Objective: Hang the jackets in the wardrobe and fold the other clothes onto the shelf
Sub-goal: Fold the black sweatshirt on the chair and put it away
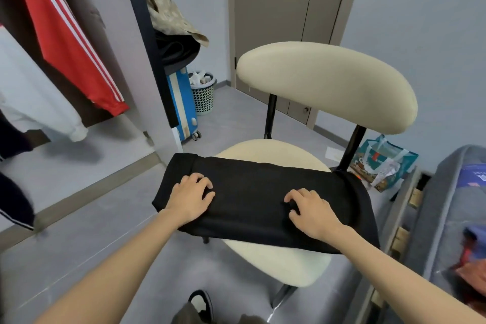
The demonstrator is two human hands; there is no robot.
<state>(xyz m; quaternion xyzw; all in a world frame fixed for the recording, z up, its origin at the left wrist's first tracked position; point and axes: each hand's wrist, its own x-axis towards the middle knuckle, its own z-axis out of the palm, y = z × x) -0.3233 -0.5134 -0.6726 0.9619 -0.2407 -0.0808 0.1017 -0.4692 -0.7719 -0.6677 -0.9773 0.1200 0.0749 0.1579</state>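
The black garment (263, 200) lies folded into a long flat band across the seat of a cream chair (276, 263). Both its ends hang a little over the seat edges, and its surface is smooth and plain. The left hand (190, 196) rests near the left end and the right hand (310, 212) near the middle-right. On each hand the fingers are bent with the tips down in the cloth, and a small fold seems pinched between the thumb and the fingers.

To the left, in the open wardrobe, hang a red jacket (71, 34) with white stripes and a white garment (39, 102). Behind the wardrobe side stand a blue suitcase (184, 105) and a mesh basket (203, 95), with a camouflage garment (163, 8) piled above. The rounded chair back stands between the garment and the door (276, 21). A printed bag (381, 163) lies on the floor just right of the chair.
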